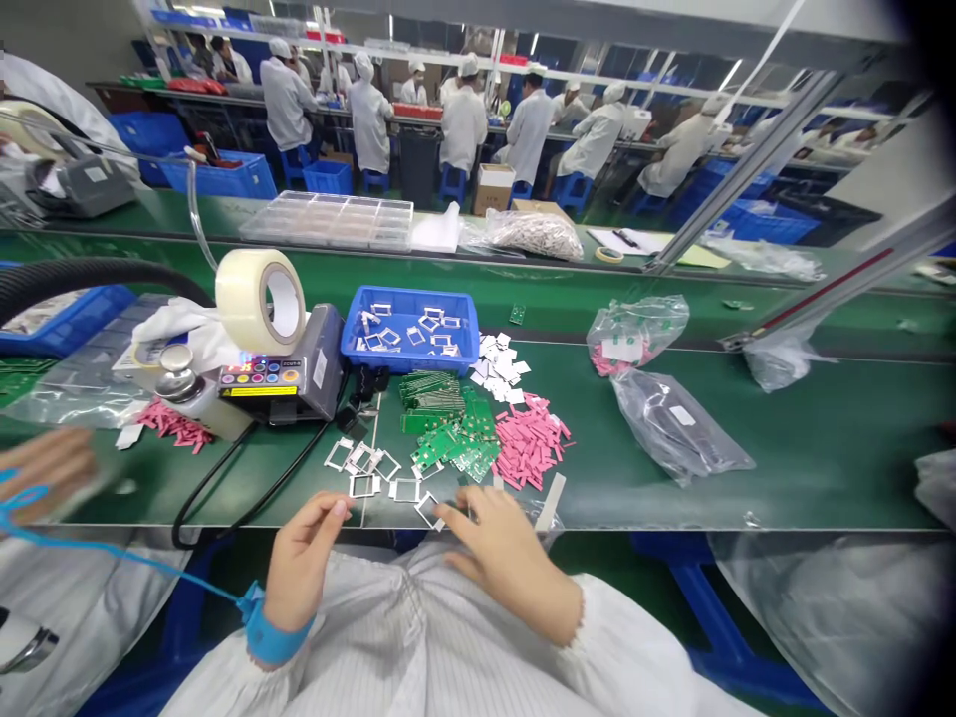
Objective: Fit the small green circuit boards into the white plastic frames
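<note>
My left hand point(303, 560) hovers at the near edge of the green belt point(784, 448), its fingers curled into a loose pinch; whatever is in them is hidden. A blue wrist strap point(270, 634) with a blue cord sits on that wrist. My right hand point(502, 556) reaches forward with its fingers stretched flat onto the belt edge, touching a small metal frame point(429, 509). Several more metal frames point(364, 466) lie just ahead. Beyond them are green circuit boards point(450, 430), a heap of pink pieces point(527, 444) and white squares point(501, 362).
A blue tray point(410, 351) of frames stands behind the boards. A tape dispenser point(291, 376) with a tape roll point(260, 299) sits at the left, and its black cables run over the edge. Plastic bags point(676, 426) lie to the right. Another person's blurred hand point(46, 468) is at the far left.
</note>
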Demonstrator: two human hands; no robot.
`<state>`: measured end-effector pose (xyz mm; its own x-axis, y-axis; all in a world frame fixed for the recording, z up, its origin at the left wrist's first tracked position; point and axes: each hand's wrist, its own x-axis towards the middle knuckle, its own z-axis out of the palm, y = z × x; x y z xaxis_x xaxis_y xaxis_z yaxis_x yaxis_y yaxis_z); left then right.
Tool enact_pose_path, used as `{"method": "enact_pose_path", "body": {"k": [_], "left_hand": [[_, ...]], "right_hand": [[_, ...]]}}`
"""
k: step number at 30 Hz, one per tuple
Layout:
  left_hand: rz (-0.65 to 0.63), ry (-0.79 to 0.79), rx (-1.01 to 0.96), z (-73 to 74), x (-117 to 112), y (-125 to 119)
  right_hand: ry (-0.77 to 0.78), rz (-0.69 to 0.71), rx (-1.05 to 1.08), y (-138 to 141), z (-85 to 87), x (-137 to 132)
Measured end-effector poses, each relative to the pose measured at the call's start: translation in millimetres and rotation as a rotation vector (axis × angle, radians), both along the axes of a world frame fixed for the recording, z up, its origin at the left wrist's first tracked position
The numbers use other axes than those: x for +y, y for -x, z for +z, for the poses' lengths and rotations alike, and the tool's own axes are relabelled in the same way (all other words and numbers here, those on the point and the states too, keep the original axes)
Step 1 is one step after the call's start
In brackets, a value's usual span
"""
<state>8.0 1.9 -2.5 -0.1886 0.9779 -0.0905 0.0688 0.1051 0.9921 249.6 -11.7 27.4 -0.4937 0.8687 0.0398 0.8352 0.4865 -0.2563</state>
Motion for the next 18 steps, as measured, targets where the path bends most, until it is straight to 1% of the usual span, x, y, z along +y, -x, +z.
{"method": "enact_pose_path", "body": {"k": [1,3,5,6,7,9,11,12,14,16,18], "left_hand": [[-0.036,0.002,0.006,2.7,0.7,-3.6],[-0.153,0.014,0.021,9.0,3.2,-11.5],[-0.286,0.006,0.051,15.2,7.2,-19.6],[-0.347,-0.016,0.071,17.6,9.4,-23.8],[-0.398,-0.051,0.087,19.5,11.6,-28.1],[-0.479,-0.134,0.095,21.8,15.2,-36.6],[-0.543,-0.153,0.058,22.7,17.1,-44.0],[-0.567,-0.12,0.024,22.9,17.3,-46.5],[-0.635,0.011,-0.088,23.0,16.1,-48.0],[-0.704,0.185,-0.283,22.1,13.3,-44.4],[-0.698,0.317,-0.519,19.7,9.7,-36.1]], "right_hand": [[-0.029,0.034,-0.009,6.1,-9.0,6.6],[-0.05,0.082,-0.016,12.0,-25.3,16.4],[-0.049,0.109,-0.001,10.2,-32.1,21.4],[-0.047,0.123,0.007,7.8,-30.9,22.6],[-0.04,0.141,0.02,5.5,-27.0,23.3],[-0.02,0.207,0.057,3.4,-13.9,25.1],[-0.012,0.289,0.091,6.9,1.4,28.6],[-0.014,0.323,0.101,10.7,8.4,31.2],[-0.021,0.364,0.108,20.9,19.8,38.1],[-0.01,0.4,0.112,32.5,27.8,47.5],[0.031,0.491,0.127,43.5,32.7,61.2]]}}
